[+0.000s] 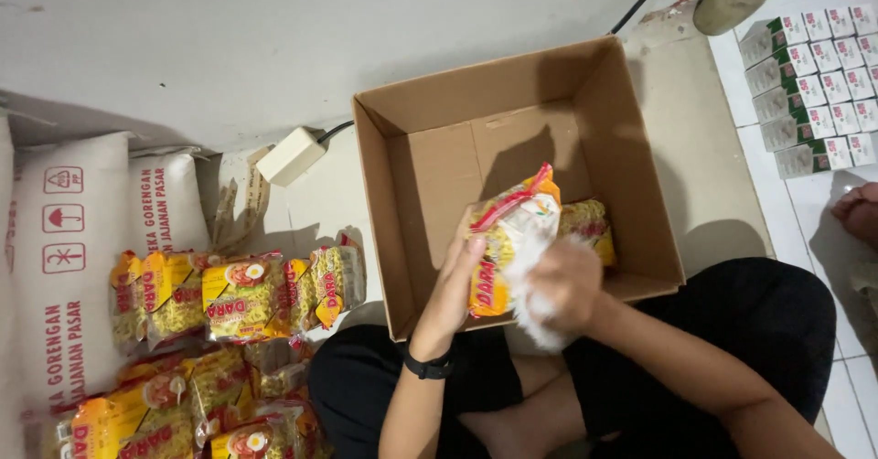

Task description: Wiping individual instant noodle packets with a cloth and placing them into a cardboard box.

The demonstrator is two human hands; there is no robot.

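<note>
Noodle packet (508, 235), yellow and orange, held over the open cardboard box (640, 148): left hand (455, 285) closed on its lower edge, right hand (564, 285) blurred, gripping its right side. Left: white sacks (64, 240), loose yellow packets (238, 299). Right: stacked green-and-white cartons (814, 89).

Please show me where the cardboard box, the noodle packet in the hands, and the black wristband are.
cardboard box (430, 162): head view, bare inner wall.
noodle packet (512, 217): head view, upper front.
wristband (428, 367): head view, band on left wrist.
</note>
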